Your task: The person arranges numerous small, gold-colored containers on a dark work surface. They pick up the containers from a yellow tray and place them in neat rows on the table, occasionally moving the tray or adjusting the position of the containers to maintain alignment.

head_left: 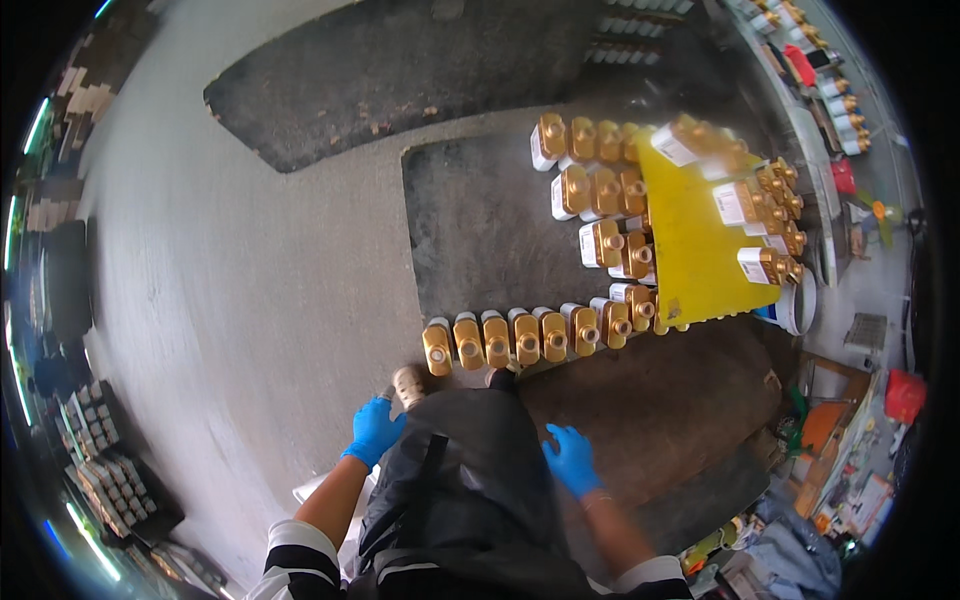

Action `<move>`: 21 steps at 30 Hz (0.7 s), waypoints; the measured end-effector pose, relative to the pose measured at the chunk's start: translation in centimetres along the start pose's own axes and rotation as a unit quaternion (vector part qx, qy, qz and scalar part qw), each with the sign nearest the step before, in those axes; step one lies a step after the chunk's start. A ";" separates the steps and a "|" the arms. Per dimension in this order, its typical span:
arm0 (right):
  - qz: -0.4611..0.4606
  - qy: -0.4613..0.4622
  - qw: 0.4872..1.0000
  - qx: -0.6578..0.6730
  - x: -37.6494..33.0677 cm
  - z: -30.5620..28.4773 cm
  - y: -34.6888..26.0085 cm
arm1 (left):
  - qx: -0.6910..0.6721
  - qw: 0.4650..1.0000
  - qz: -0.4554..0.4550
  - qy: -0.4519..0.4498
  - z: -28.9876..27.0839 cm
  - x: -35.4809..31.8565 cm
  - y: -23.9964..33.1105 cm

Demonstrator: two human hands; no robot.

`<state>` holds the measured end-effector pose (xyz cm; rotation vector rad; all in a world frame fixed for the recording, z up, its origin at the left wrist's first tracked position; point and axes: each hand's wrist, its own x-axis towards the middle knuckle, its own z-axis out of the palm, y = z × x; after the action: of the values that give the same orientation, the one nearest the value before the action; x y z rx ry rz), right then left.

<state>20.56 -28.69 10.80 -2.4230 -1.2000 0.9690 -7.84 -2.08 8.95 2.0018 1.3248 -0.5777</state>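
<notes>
Remotely, I'm holding the right hand (pixel 572 462) loosely open, empty; whether the left hand (pixel 374 433) is gripping anything I can't tell. Ahead, gold-topped containers (pixel 553 336) are standing in a crosswise row, oblong tops pointing forward, its left end lying nearest the left hand.

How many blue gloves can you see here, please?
2: one on the left hand, one on the right hand; others may be hidden among the clutter at lower right.

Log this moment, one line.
left blue-gloved hand: seemingly empty | right blue-gloved hand: seemingly empty | gold-topped rectangular bottles: rowed ahead | flat yellow board: bottles atop
</notes>
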 end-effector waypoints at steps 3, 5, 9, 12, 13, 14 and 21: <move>0.064 -0.033 0.997 0.008 -2.8 1.3 -0.1 | -0.032 0.999 0.014 0.005 -2.3 0.5 -3.2; 0.049 0.006 0.999 -0.004 -4.6 3.4 -1.4 | -0.046 0.999 0.024 0.005 -4.5 -0.1 -5.6; 0.084 0.045 0.993 0.067 -3.2 7.3 -7.9 | -0.083 0.995 0.049 0.007 -8.1 -1.7 -14.0; 0.117 0.082 0.985 0.095 -0.7 12.0 -12.0 | -0.052 0.996 0.065 0.036 -9.7 -4.7 -25.2; 0.117 0.069 0.986 0.094 -0.6 13.2 -13.7 | -0.027 0.998 0.048 0.032 -11.0 -7.0 -29.0; 0.113 0.060 0.988 0.089 -0.1 13.7 -15.4 | -0.017 0.998 0.034 0.058 -11.1 -8.8 -33.6; 0.029 0.106 0.987 0.117 -3.7 14.1 -20.9 | 0.285 0.938 -0.054 -0.188 -8.2 -17.3 -60.0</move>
<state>-3.09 -19.38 12.53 -2.3142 -0.8947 0.7939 -69.79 9.16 9.30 2.1065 1.1099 -1.4560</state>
